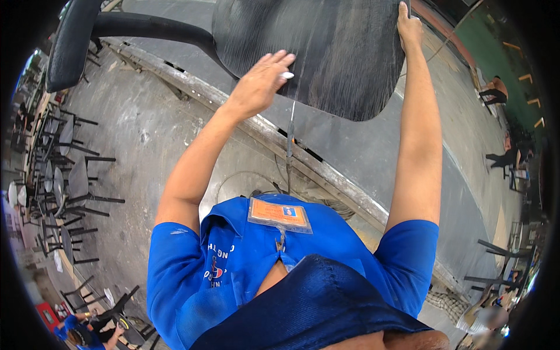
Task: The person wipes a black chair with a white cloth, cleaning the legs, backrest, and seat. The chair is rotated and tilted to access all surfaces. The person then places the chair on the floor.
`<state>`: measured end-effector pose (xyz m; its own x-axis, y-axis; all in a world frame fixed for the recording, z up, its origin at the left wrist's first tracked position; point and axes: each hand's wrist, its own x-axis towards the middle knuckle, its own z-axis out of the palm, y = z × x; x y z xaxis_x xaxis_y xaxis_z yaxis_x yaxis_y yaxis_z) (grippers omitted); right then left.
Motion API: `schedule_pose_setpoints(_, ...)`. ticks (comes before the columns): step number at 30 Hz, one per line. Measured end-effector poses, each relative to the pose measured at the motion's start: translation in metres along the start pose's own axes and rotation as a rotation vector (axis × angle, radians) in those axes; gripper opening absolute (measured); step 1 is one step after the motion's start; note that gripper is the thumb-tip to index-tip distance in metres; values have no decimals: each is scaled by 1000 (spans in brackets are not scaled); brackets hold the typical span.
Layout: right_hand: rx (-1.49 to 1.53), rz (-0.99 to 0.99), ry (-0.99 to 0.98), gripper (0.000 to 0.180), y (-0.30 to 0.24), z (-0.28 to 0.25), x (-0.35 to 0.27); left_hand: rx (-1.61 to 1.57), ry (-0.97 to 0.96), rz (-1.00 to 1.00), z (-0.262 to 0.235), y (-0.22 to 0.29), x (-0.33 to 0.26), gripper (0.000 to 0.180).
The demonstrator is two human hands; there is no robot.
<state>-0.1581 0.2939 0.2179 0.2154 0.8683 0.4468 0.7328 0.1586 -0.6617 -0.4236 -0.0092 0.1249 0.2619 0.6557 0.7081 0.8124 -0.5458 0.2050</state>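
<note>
A black wooden chair seat [309,58] with streaky grain and a rounded near edge fills the top middle. From its left side runs a curved black bar [154,28] joined to a thick black end piece [71,44]. My left hand [256,84] rests on the seat's left near part, fingers stretched forward over the surface. A small white piece [286,75] pokes out by its thumb; its kind is too small to tell. My right hand [410,28] is closed round the seat's right edge, fingers partly hidden.
Under the seat stretches a grey worktable [350,157] with a worn metal edge. A thin cord-like tool with a pale tip [290,137] hangs at that edge. Several dark chairs [76,181] stand on the floor at left. Other people [87,332] work at lower left and far right.
</note>
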Motion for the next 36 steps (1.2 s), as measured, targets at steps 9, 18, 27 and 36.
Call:
schedule_pose_setpoints(9,-57,-142,18,86,-13,-16,-20,113,125,-171,0,-6,-3,35)
schedule_pose_setpoints(18,-78,-87,-16,79,-30,-26,-43,111,91,-14,11,-13,19,36)
schedule_pose_setpoints(27,-91,-64,31,80,-29,-17,-36,168,209,-48,16,-58,64,31)
schedule_pose_setpoints(36,-111,-5,35,81,-32,-11,-24,28,51,-26,20,5,2,34)
